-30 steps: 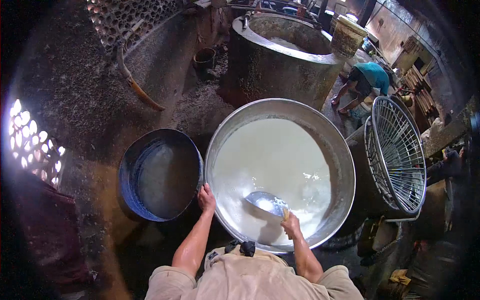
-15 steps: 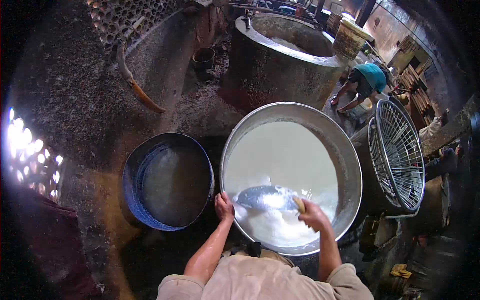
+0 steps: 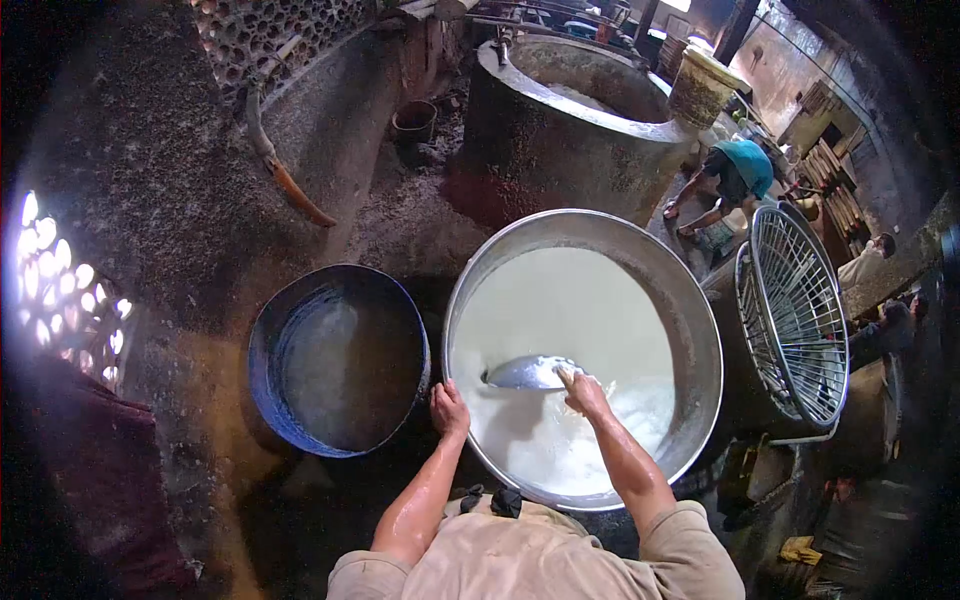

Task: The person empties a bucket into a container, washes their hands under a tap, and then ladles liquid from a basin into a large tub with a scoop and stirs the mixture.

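Note:
A wide round metal basin (image 3: 707, 340) stands in front of me, full of milky white liquid (image 3: 570, 300) with paler foam near my side. My left hand (image 3: 449, 409) is closed on the basin's near left rim. Inside the basin, my right hand (image 3: 583, 390) is wrapped round the handle of a broad metal scoop (image 3: 530, 373). The scoop's blade points left and lies at the liquid's surface; its lower edge is partly hidden. Left of the basin stands a blue tub (image 3: 262, 372) with cloudy dark liquid inside.
A metal wire basket (image 3: 797, 315) stands tilted at the right. Behind the basin is a large round masonry vat (image 3: 570, 150) with a dirty bucket (image 3: 700, 90) on its rim. A person in a teal top (image 3: 742, 170) bends down at the back right. A small dark bucket (image 3: 413, 122) sits behind.
My right hand has moved the scoop forward and slightly left, away from the near foam. My left hand stays on the rim. The view has shifted slightly.

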Demonstrator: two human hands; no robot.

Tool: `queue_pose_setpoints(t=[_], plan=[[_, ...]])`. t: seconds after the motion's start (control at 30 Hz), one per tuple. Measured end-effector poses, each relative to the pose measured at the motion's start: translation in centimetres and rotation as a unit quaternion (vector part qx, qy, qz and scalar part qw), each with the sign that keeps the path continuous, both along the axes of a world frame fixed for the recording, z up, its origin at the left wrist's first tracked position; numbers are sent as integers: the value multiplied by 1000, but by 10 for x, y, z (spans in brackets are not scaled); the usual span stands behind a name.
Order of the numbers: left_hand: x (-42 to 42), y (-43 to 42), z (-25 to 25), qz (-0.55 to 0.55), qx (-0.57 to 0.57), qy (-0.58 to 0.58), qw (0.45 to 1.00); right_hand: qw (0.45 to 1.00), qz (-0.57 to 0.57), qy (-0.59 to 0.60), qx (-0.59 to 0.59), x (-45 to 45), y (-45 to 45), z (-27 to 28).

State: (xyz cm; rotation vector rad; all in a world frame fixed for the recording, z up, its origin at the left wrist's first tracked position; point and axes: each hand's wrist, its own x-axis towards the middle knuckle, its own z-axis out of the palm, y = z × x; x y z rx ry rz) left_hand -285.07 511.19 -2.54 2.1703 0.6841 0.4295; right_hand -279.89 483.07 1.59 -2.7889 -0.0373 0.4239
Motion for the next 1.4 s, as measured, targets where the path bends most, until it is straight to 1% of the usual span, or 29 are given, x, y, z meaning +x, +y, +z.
queue_pose_setpoints(t=[0.03, 0.1, 0.17, 0.27, 0.33, 0.4, 0.47, 0.53, 0.6, 0.67, 0.73, 0.8, 0.87, 0.93, 1.0, 1.03, 1.07, 1.1, 1.13, 1.2, 1.23, 1.27, 1.33, 1.4], plan=[[0, 0, -1, -3, 4, 10, 1000, 1000, 0, 2, 1, -8, -6, -1], [0, 2, -6, -7, 5, 14, 1000, 997, -21, 68, -23, -25, -24, -3], [1, 3, -13, -6, -3, 18, 1000, 997, -28, 66, -31, -43, -39, -8], [-1, 1, 4, -2, 28, -7, 1000, 997, -28, 51, -41, -72, -68, -20], [-1, 3, 3, -5, 22, 7, 1000, 993, -39, 92, -59, -89, -89, -23], [-1, 3, 3, -1, 27, 7, 1000, 992, -42, 96, -63, -105, -107, -20], [-2, 3, -2, -3, 26, 15, 1000, 992, 27, 81, -88, -123, -121, 9], [0, 3, -7, 18, 42, 11, 999, 993, 25, 83, -75, -137, -142, 24], [1, 5, -8, 10, 43, -6, 999, 996, -54, 70, -12, -147, -167, 31], [-1, 1, 5, 11, 60, 17, 998, 992, -61, 102, -40, -153, -195, 43], [0, 1, 3, 16, 69, 1, 998, 987, -103, 123, -5, -154, -213, 72], [-1, 2, 6, 9, 63, 22, 998, 989, -97, 107, 12, -151, -222, 108], [1, 2, 4, 7, 56, 25, 998, 992, -85, 76, 52, -147, -253, 111], [-1, -2, 11, 35, 65, 25, 997, 992, -87, 48, 84, -135, -258, 146], [-1, -1, 11, 29, 65, 25, 997, 983, -141, 45, 107, -122, -250, 183], [0, 0, 9, 23, 63, 26, 997, 978, -157, 21, 139, -115, -245, 190], [1, 0, 8, 21, 63, 26, 997, 977, -159, 21, 139, -110, -247, 175], [1, 1, 6, 18, 57, 27, 998, 976, -161, -95, 112, -98, -248, 144], [0, 2, 4, 14, 51, 30, 998, 961, -162, -208, 82, -88, -248, 111], [-1, 3, 6, 7, 56, 39, 998, 960, -197, -196, -17, -68, -252, 54], [0, 3, 8, 4, 61, 46, 997, 956, -246, -154, 51, -59, -239, 52], [0, 4, 10, 5, 61, 43, 997, 951, -286, -72, 94, -57, -230, 54], [0, 1, 14, 5, 47, 58, 997, 947, -263, -59, 174, -61, -219, 34], [0, 1, 10, 7, 58, 47, 997, 950, -255, -10, 182, -65, -209, 14]])
